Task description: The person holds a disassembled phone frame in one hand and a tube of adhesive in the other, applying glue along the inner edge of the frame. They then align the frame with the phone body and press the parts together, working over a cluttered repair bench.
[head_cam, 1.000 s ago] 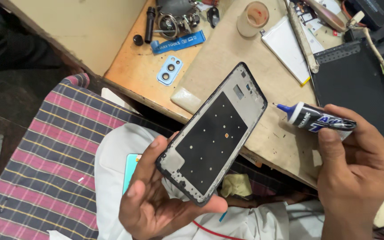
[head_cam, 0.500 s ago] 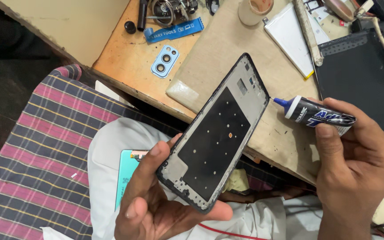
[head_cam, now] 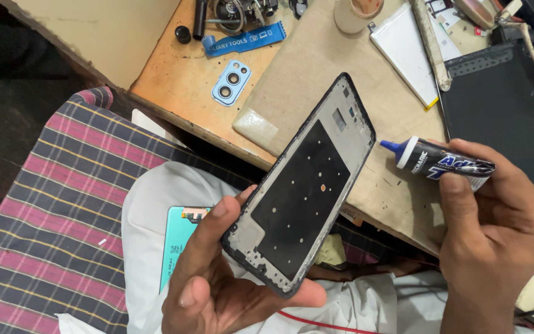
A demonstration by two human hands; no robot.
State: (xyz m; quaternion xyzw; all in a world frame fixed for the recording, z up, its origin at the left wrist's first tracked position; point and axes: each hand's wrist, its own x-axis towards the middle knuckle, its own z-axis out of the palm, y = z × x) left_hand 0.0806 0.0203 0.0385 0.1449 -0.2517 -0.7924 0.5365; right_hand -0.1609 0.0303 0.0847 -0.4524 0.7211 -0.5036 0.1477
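Head view: left hand [head_cam: 230, 291] gripped the phone frame [head_cam: 304, 185]; right hand [head_cam: 502, 216] held the capped adhesive tube [head_cam: 443, 164]; no adhesive was visible yet.

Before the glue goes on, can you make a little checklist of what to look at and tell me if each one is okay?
1. Frame held steady in the left hand: ok.
2. Tube gripped in the right hand: ok.
3. Blue nozzle pointing at the frame's edge, not touching: ok.
4. Nozzle open or capped: cannot tell.
5. Frame's inner face turned up toward the camera: ok.
6. Frame edge clean of old glue: cannot tell.
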